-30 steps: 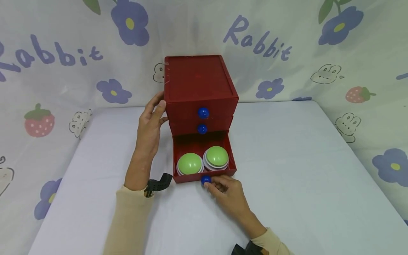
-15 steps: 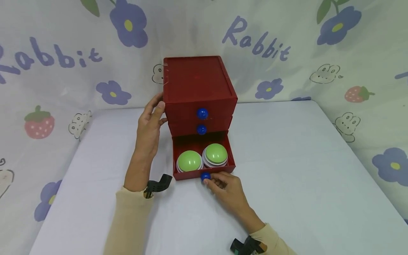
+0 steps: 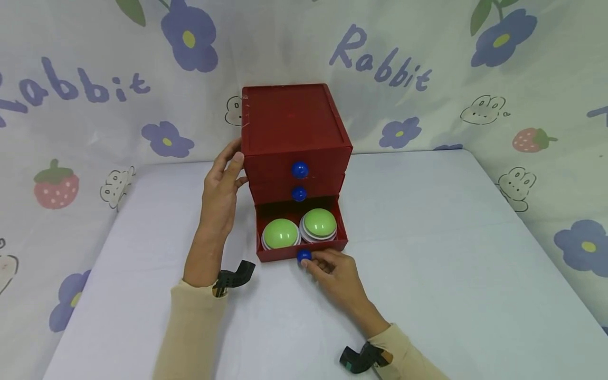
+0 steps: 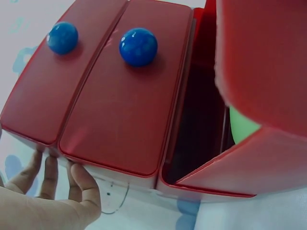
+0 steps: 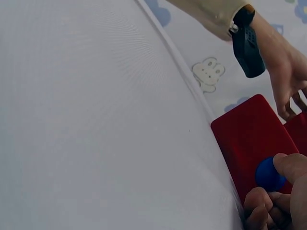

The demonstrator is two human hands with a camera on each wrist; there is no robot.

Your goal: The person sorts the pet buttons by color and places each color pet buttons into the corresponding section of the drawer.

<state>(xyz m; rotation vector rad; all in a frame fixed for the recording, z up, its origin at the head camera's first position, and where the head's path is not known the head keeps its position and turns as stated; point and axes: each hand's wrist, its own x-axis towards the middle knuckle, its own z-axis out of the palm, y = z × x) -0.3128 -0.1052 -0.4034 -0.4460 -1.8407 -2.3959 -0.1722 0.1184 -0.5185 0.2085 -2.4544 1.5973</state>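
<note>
A red drawer cabinet (image 3: pixel 292 119) stands at the back middle of the table, its two upper drawers closed. The bottom drawer (image 3: pixel 280 256) is pulled out and holds two light green domes with white rims, a left dome (image 3: pixel 281 233) and a right dome (image 3: pixel 320 222). My right hand (image 3: pixel 339 277) pinches the blue round knob (image 3: pixel 304 256) of that drawer between thumb and fingers. My left hand (image 3: pixel 220 192) rests against the cabinet's left side, fingers extended; in the left wrist view the fingertips (image 4: pixel 84 177) touch the side wall.
Two more blue knobs, an upper knob (image 3: pixel 300 170) and a middle knob (image 3: pixel 299 193), stick out from the closed drawers. A white cloth (image 3: pixel 451 264) covers the table. Behind it hangs a printed curtain (image 3: pixel 285 42) with flowers and rabbits.
The bottom drawer has slid somewhat further into the cabinet, with my right hand moving along on its knob. The left hand stays against the cabinet's side.
</note>
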